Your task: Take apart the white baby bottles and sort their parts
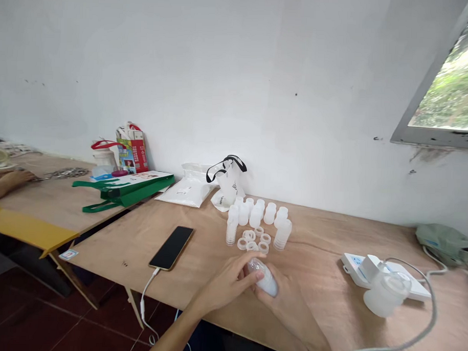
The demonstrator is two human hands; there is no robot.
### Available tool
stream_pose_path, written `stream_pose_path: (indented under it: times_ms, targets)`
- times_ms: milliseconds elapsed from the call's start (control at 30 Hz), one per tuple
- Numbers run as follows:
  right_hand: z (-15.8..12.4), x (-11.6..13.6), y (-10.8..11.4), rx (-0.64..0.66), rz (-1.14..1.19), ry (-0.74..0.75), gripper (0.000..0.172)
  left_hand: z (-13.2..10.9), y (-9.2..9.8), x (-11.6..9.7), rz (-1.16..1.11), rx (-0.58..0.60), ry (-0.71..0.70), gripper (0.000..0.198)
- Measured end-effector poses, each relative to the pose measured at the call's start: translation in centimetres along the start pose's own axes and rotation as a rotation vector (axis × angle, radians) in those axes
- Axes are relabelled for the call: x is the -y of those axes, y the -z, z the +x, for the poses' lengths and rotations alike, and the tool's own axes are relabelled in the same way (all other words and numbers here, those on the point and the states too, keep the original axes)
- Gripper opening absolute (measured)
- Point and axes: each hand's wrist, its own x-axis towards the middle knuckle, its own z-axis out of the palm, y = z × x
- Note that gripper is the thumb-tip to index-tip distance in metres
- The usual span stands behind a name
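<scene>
Above the table [323, 260] edge, the small plastic bottle [264, 280], judged light and slippery, is pinched at its top by the left hand [226, 285] and clasped round its body by the right hand [291, 305].

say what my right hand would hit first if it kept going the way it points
The right hand, holding a small bottle, would probably meet the loose plastic rings first, though depth is unclear.

Red carton [137, 150]: coloured print, too small to read.
White bag [229, 188]: a short line of dark letters, blurred, not legible.
Green bag [129, 186]: printed panel on top, no word legible.
White packet [183, 191]: small label, unreadable.
Table-edge sticker [69, 254]: red mark, unreadable.
</scene>
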Motion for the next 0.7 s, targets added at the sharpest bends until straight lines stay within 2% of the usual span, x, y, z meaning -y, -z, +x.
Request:
stream_pose_path:
  times_ms: [67, 167, 267, 367, 400, 467, 533, 633, 700]
  targets:
    - [-0.1, 0.2, -0.1, -0.008, -0.008, 0.005, 0.018, 0.0, -0.4, -0.2, -0.022, -0.026, 0.000, 0.034]
    - [-0.3, 0.3, -0.6, -0.053, -0.059, 0.010, 0.017, 0.6, -1.3, 0.4, -0.085, -0.146, 0.021, 0.038]
    - [-0.5, 0.0, -0.6, -0.114, -0.102, 0.023, 0.014, 1.3, -0.9, 1.7, -0.254, -0.360, 0.063, 0.044]
    - [-0.5, -0.6, 0.4, -0.130, -0.052, 0.021, 0.015, 1.7, 0.8, 2.5, -0.403, -0.625, 0.116, 0.044]
    - [-0.5, -0.8, 0.9, -0.139, -0.025, 0.012, 0.017, 1.7, 1.3, 2.5, -0.410, -0.661, 0.103, 0.043]
    - [-0.3, -1.3, 1.8, -0.186, 0.032, -0.006, 0.020, 2.1, 1.9, 2.1, -0.361, -0.620, 0.075, 0.039]
    - [-0.2, -1.7, 2.6, -0.260, 0.091, -0.013, 0.024, 3.0, 1.8, 1.4, -0.254, -0.497, 0.043, 0.034]
    - [-0.1, -2.0, 3.4, -0.335, 0.148, -0.024, 0.028, 5.9, 0.6, 0.1, -0.042, -0.390, -0.050, 0.028]
    - [-0.2, -2.1, 3.9, -0.359, 0.150, -0.037, 0.031, 8.6, -0.4, -0.6, 0.121, -0.347, -0.056, 0.028]
